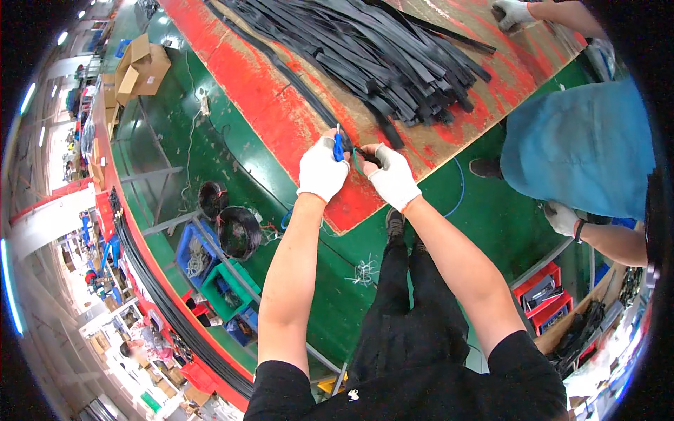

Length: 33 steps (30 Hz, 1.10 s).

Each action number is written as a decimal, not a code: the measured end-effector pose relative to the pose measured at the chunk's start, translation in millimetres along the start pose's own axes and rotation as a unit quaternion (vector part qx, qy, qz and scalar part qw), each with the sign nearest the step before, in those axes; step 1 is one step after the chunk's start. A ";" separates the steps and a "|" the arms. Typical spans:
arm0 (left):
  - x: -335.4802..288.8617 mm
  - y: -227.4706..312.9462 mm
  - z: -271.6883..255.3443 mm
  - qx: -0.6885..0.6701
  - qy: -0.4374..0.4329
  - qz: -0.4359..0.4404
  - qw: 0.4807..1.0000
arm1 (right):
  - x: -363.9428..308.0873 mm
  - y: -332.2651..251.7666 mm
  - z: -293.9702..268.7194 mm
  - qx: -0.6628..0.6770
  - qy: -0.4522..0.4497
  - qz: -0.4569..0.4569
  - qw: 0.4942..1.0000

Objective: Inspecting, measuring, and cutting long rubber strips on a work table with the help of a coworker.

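My left hand (324, 168), in a white glove with bare fingertips, is closed around a small blue-handled tool (338, 149) with a thin metal tip pointing away from me. Its exact kind is too small to tell. Close beside it, my right hand (393, 175), gloved the same way, pinches the dark end of a black strip (368, 156). A thin green strand (357, 163) shows between the hands. A long black strip (303, 88) runs from my hands toward the far left along the table. Both hands are over the table's near corner.
A large pile of flat black strips (393, 63) covers the far part of the red, worn table (246, 91). At right stands a person in a blue apron (576, 147), one gloved hand on the table. Crates (228, 295) and black coils (239, 233) are at lower left.
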<state>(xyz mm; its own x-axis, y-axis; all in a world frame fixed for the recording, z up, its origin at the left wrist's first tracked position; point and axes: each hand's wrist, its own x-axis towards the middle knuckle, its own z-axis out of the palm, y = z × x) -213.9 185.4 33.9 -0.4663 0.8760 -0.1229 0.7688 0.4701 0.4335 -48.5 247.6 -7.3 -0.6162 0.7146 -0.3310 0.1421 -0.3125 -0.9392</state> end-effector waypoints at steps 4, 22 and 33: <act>-0.4 6.5 -1.6 0.002 -0.012 0.001 1.000 | -3.3 11.6 -4.0 0.045 0.008 -0.067 0.997; 4.2 4.7 4.1 0.059 -0.016 0.042 0.997 | -32.9 -7.8 2.6 -0.242 0.072 -0.146 0.956; 4.8 3.6 -5.7 -0.129 -0.010 -0.005 0.992 | -8.0 -24.0 8.0 -0.131 0.033 -0.012 0.991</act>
<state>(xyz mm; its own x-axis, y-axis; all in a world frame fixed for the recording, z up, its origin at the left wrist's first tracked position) -215.8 190.7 40.0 -0.4633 0.8743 -0.1446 0.6249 0.4380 0.6463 -53.2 244.4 18.6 -0.5712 0.7618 -0.3056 0.3302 -0.1275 -0.9353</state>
